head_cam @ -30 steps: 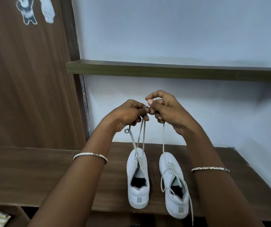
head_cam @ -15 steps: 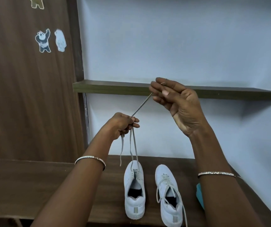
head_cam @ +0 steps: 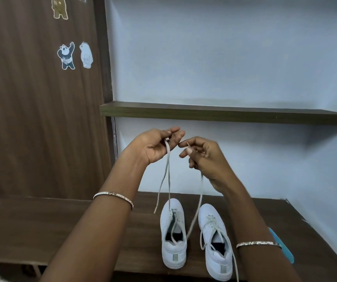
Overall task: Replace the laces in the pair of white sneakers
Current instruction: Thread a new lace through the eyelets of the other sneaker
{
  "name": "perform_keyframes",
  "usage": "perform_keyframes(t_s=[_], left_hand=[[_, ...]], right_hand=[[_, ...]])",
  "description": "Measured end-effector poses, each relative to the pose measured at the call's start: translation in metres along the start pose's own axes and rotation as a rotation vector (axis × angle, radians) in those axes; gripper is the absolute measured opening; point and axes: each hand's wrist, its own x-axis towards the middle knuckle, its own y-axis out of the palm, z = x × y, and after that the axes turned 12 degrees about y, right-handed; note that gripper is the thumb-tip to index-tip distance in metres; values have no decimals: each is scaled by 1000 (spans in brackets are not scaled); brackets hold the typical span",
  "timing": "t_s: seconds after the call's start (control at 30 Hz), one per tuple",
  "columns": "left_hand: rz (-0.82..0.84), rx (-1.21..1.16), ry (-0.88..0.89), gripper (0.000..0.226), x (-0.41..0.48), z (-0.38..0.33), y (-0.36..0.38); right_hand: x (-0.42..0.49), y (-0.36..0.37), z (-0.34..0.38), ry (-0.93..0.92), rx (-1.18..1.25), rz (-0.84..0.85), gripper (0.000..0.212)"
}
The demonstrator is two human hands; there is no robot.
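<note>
Two white sneakers stand side by side on the brown table (head_cam: 41, 226), toes toward the wall. The left sneaker (head_cam: 173, 234) has its grey-white lace (head_cam: 168, 176) drawn up out of it. My left hand (head_cam: 159, 146) pinches that lace high above the shoe, with two strands hanging below the fingers. My right hand (head_cam: 201, 157) pinches the other part of the same lace, which drops to the left sneaker's opening. The right sneaker (head_cam: 215, 243) is laced, with loose ends hanging past its heel.
A dark wall shelf (head_cam: 224, 115) runs just above and behind my hands. A wooden panel (head_cam: 31, 119) with bear stickers (head_cam: 75, 54) stands at the left. A blue object (head_cam: 283, 248) lies at the table's right edge, partly behind my right forearm.
My right hand has come down from shelf height and closed in next to my left hand. The lace between them has slackened. The view has tilted further up.
</note>
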Motion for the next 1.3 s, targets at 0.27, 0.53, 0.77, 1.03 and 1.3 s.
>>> perform_keyframes(t_s=[0.27,0.53,0.77,1.03,1.3], left_hand=[[-10,-146,-90,31,-6,5,-1],[-151,-378,-122,29,3,3,-5],[-244,-397,-120,32,9,13,-12],[-285,-89,-153,22,20,43,-35],[-294,106,-272,24,17,105,-92]], right_hand=[[-17,30,-16,-182,-105,-58,24],[-21,24,-19,-208,-51,82,24],[-24,39,-36,-105,-159,204,29],[-14,23,-28,-185,170,14,21],[0,-4,-33,-139,52,-430,11]])
